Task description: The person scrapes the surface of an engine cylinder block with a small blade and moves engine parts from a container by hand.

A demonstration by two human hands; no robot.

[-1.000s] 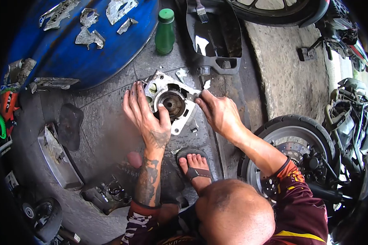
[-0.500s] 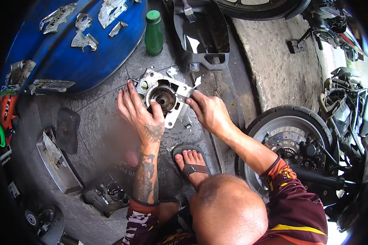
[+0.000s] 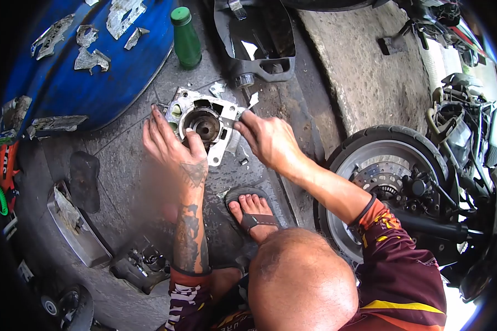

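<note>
An engine cylinder block (image 3: pixel 218 156) lies on the floor, its flat metal face and round bore turned up. My left hand (image 3: pixel 176 146) grips its left side, thumb at the bore's rim and fingers along the outer edge. At the block's right corner, my right hand (image 3: pixel 270 140) is closed on a narrow flat metal blade (image 3: pixel 231 115), which rests against the face. Fingers hide most of the blade, so its full shape cannot be told. Torn gasket scraps (image 3: pixel 217 88) lie just beyond the block.
A green bottle (image 3: pixel 186 41) stands beside a blue drum (image 3: pixel 110 83) with torn gasket pieces on it. A cut-open black container (image 3: pixel 281 69) with a brush sits farther back. A motorcycle wheel (image 3: pixel 337 182) is at right; a metal tray (image 3: pixel 88 243) lies at left.
The whole view has shifted, so the block and both hands appear farther left and slightly higher. Both hands keep their grips, and the blade stays at the block's right corner.
</note>
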